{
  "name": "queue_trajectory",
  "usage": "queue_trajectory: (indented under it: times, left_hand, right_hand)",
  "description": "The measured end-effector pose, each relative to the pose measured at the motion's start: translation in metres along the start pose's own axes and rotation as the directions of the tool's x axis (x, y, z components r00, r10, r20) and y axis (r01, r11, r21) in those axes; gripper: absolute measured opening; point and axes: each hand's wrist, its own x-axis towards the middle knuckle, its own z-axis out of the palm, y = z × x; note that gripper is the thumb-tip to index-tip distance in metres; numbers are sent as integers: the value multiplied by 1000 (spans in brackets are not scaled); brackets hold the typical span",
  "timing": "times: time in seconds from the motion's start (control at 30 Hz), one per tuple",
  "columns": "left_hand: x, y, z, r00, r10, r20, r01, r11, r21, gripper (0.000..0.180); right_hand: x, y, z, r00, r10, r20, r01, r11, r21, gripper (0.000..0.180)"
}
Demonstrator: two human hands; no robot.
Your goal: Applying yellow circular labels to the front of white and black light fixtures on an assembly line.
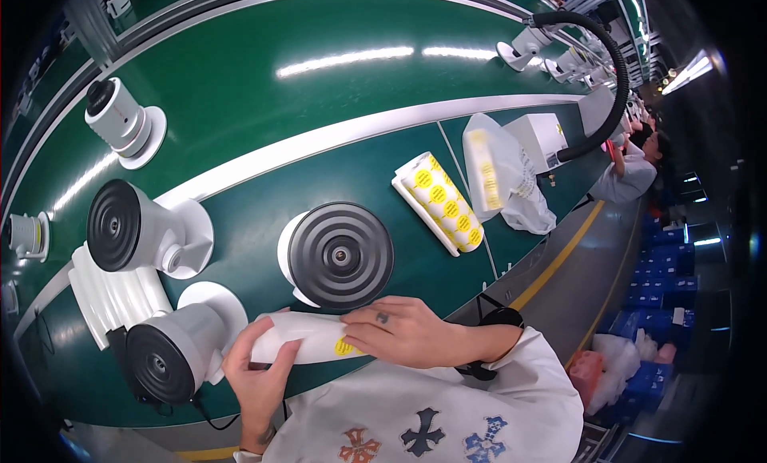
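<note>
My left hand (257,377) and my right hand (403,329) together hold a white rolled strip (300,340) with a round yellow sticker (343,347) near its right end. My right fingers press on the strip beside that sticker. Just above my hands, a white camera unit with a black ribbed round face (339,255) lies on the green bench. A second white camera unit (172,351) sits right by my left hand.
Two more white camera units (140,227) (120,119) stand at the left, with a white foam tray (112,291). A roll of yellow stickers (441,201), a plastic bag (499,175) and a white box (539,135) lie to the right. A black hose (611,79) curves overhead. Other workers sit further along.
</note>
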Motion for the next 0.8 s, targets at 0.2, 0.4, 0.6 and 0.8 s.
queue_trajectory:
  times: [0.2, 0.4, 0.6, 0.8]
  left_hand:
    - [6, -6, -6, 979, 170, 110, -162, 984, -76, 42]
    - [6, 9, 2, 993, 95, 71, -89, 993, -80, 41]
    - [7, 7, -3, 986, 125, 107, -137, 983, 121, 31]
    - [9, 9, -2, 981, 132, 144, -145, 986, 77, 27]
  right_hand:
    - [8, 2, -15, 973, 222, -65, -201, 950, 238, 25]
    - [6, 5, -21, 977, 208, -49, -180, 924, 337, 26]
    - [3, 6, -12, 973, 102, -207, -58, 976, 208, 24]
    - [1, 6, -13, 959, -18, -284, 33, 998, 49, 26]
